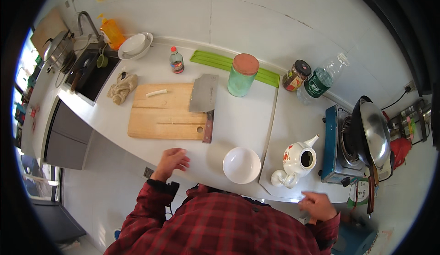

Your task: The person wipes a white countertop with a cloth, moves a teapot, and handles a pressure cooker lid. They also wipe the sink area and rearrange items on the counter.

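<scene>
My left hand point(173, 162) is over the counter's front edge, fingers loosely apart and holding nothing. Below the teapot, near the same edge, my right hand point(317, 205) has its fingers partly curled; whether anything is in it is unclear. A wooden cutting board point(165, 114) bears a pale, thin stick-shaped piece of food point(156, 92). Across the board's right edge lies a cleaver point(204, 95), its handle towards me. An empty white bowl point(241, 165) stands between my hands. The white floral teapot point(292, 157) is uncovered, its lid point(277, 178) beside it.
Behind the board stand a red-capped bottle point(177, 61) and a green glass jar point(242, 78). A labelled jar point(295, 76) and plastic bottle point(318, 83) are by the wall. A wok point(364, 131) tilts on the gas stove point(331, 148). Left are a cloth point(123, 87) and sink point(111, 65).
</scene>
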The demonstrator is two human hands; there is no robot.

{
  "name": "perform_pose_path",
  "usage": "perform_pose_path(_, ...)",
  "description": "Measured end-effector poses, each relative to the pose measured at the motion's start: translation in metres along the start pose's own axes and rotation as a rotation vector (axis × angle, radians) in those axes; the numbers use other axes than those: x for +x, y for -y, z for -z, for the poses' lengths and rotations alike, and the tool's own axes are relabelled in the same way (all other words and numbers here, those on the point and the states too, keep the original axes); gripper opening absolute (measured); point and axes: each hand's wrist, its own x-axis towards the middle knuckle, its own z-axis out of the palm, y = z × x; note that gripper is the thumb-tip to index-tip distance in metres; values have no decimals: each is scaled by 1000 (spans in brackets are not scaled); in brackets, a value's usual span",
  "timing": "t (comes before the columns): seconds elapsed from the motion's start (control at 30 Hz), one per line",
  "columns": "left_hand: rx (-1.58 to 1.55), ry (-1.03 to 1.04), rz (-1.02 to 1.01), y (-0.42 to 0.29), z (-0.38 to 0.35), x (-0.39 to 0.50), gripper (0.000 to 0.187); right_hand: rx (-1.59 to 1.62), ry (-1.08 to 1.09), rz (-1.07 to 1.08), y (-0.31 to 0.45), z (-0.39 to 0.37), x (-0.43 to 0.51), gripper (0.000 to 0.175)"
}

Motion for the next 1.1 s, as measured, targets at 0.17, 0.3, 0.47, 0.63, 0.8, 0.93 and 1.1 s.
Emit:
perform_pose_path(0.17,-128,-231,-19,-18,76,26,31,-34,-280,386,146,-16,91,74)
perform_pose_path(0.3,-74,-260,79,-16,101,39,34,-90,-469,503,214,-49,199,87)
perform_pose_path(0.47,-87,-215,125,-17,111,45,35,-226,-660,523,273,-74,292,101)
perform_pose_path(0.63,-68,-226,142,-18,109,45,36,-515,-728,365,315,-95,338,110)
perform_pose_path(0.8,-80,-212,147,-19,109,45,37,-650,-743,111,344,-103,364,107)
perform_pose_path(0.93,-84,-222,159,-20,109,47,38,-700,-715,44,347,-101,372,102)
perform_pose_path(1.1,-97,-231,152,-19,107,49,38,-755,-744,109,333,-100,366,94)
